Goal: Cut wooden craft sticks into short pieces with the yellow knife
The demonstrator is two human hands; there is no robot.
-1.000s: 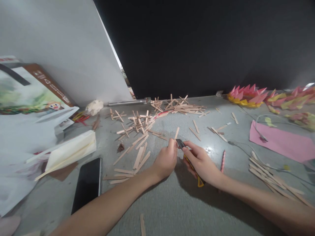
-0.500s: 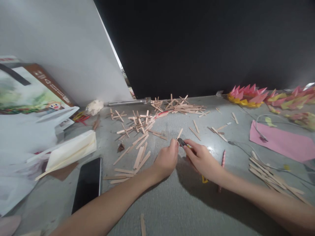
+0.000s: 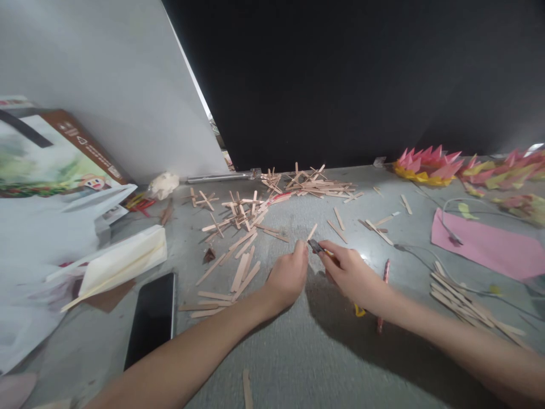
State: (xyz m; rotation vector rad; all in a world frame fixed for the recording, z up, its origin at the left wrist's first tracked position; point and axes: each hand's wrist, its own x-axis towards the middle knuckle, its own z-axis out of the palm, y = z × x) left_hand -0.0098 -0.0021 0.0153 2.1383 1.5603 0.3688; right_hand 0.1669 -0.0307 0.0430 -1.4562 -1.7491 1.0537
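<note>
Near the middle of the grey table, my left hand [image 3: 288,276] is closed around a short wooden craft stick [image 3: 312,232], whose upper end sticks out past the thumb. Just right of it, my right hand [image 3: 351,275] grips a small hand tool with a dark head [image 3: 315,246] and a yellow-orange part under the fingers. The tool's head is close beside the stick; whether they touch I cannot tell. A yellow piece [image 3: 360,310] shows beneath the right hand, and I cannot tell if it belongs to the tool.
Piled craft sticks [image 3: 321,186] lie at the back, with loose ones leftward. At left are a phone [image 3: 151,318] and a white plastic bag [image 3: 38,255]. Rightward lie a patterned red stick [image 3: 386,271], pink paper [image 3: 485,244], a cable [image 3: 447,227] and a paper crown [image 3: 428,165].
My right hand and its tool have shifted very slightly. The yellow piece beneath that hand has moved a little to the right. My left hand holds the stick almost unchanged.
</note>
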